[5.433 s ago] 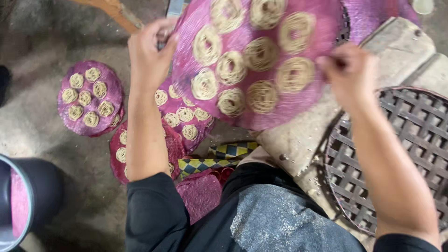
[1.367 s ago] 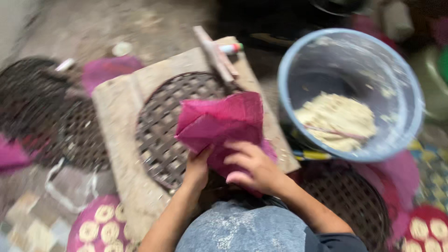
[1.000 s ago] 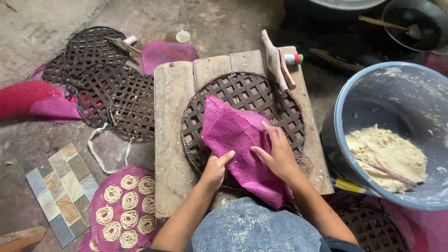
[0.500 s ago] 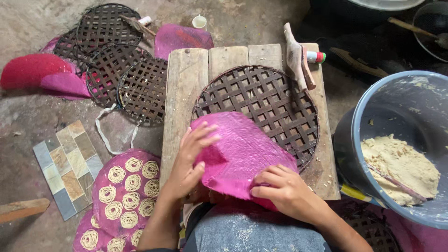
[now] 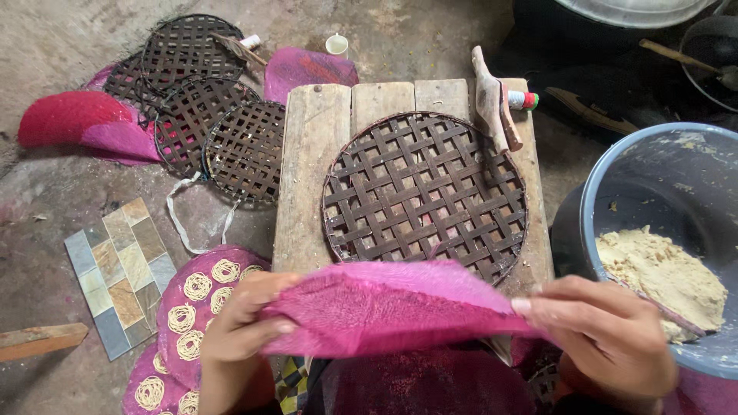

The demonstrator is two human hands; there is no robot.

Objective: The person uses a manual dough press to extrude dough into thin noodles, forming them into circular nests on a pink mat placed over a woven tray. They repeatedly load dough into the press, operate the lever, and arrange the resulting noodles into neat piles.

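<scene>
A pink mesh cloth is held stretched between the two hands, low in the view and close to the person's body. The left hand is closed on the left edge of the cloth, with the thumb on top and the fingers curled under it. The right hand is closed on the right edge in the same way, with the fingertips pinching the border. The cloth is kept almost flat and level, so that mostly its upper side and near edge are seen. It is held just in front of the near rim of a round woven tray, which is lying on a wooden board. Whether the cloth touches the tray cannot be told.

At the far right corner of the board, a wooden tool is laid, with a small tube just beside it. To the right of the right hand, a blue tub with pale dough inside is seen. To the left of the left hand, a pink mat with noodle coils is placed on the floor, near a tile sample. Further left, more woven trays are stacked, partly overlapping each other.
</scene>
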